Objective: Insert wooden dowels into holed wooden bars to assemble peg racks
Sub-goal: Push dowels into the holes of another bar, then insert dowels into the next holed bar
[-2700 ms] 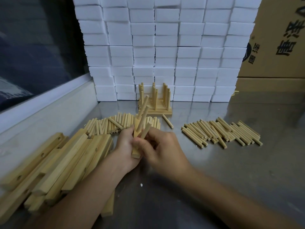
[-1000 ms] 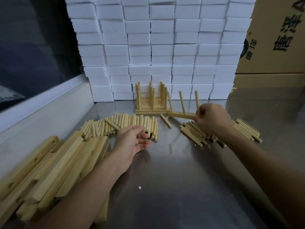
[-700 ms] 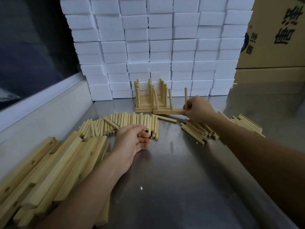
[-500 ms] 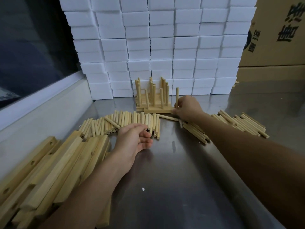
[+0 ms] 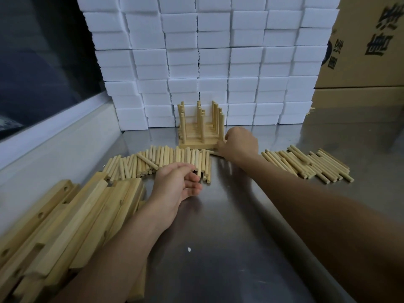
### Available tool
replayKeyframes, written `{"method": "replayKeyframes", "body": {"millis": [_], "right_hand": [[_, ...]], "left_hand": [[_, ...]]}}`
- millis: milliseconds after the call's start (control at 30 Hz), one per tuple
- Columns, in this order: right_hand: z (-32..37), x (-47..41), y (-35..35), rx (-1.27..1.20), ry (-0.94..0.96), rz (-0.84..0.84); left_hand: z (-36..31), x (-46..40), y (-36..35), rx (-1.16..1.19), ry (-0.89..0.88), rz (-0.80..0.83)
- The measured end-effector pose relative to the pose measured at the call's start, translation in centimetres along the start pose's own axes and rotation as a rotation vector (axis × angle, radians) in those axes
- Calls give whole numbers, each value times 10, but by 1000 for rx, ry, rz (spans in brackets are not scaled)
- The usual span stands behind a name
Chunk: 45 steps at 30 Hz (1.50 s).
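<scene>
Brushed metal table [image 5: 251, 248], smooth, with a dull sheen and soft reflections. Pale, matt, unvarnished wood for the dowels [image 5: 166, 160], the holed bars [image 5: 72, 217] and the finished racks [image 5: 200, 127], fine straight grain along the bars. Behind, white foam blocks [image 5: 214, 62], matt and slightly grainy; beside them plain brown cardboard boxes [image 5: 363, 51] printed in dark ink.

Dowels [image 5: 166, 160] before peg racks [image 5: 200, 132]
</scene>
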State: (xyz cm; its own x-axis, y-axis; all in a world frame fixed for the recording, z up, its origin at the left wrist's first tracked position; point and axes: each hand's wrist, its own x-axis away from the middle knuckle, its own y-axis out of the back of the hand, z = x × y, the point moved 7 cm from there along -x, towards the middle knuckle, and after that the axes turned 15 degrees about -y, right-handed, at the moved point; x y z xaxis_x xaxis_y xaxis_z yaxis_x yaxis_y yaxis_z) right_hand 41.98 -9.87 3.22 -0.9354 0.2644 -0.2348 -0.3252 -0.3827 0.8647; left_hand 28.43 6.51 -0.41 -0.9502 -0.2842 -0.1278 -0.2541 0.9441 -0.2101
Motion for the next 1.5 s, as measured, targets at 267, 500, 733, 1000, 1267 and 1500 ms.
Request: {"method": "replayKeyframes", "body": {"millis": [267,500,733,1000,1267,1500], "right_hand": [[-15,74,27,11,329,-133],[-35,101,28,66,389,-135],[-41,96,33,-129,320,-82],[-40,98,33,-167,324,-43],[-41,96,33,-144,313,-49],[-41,96,32,-146,304,-49]], "left_hand": [[-10,4,1,-67,-114,-10],[-65,-3,6,-455,-430,54],[-69,-3,37,-1308,80,532],[-57,14,20,-1722,147,604],[-60,22,-1,-1860,-55,571],[-57,34,-25,-1835,-284,574]]}}
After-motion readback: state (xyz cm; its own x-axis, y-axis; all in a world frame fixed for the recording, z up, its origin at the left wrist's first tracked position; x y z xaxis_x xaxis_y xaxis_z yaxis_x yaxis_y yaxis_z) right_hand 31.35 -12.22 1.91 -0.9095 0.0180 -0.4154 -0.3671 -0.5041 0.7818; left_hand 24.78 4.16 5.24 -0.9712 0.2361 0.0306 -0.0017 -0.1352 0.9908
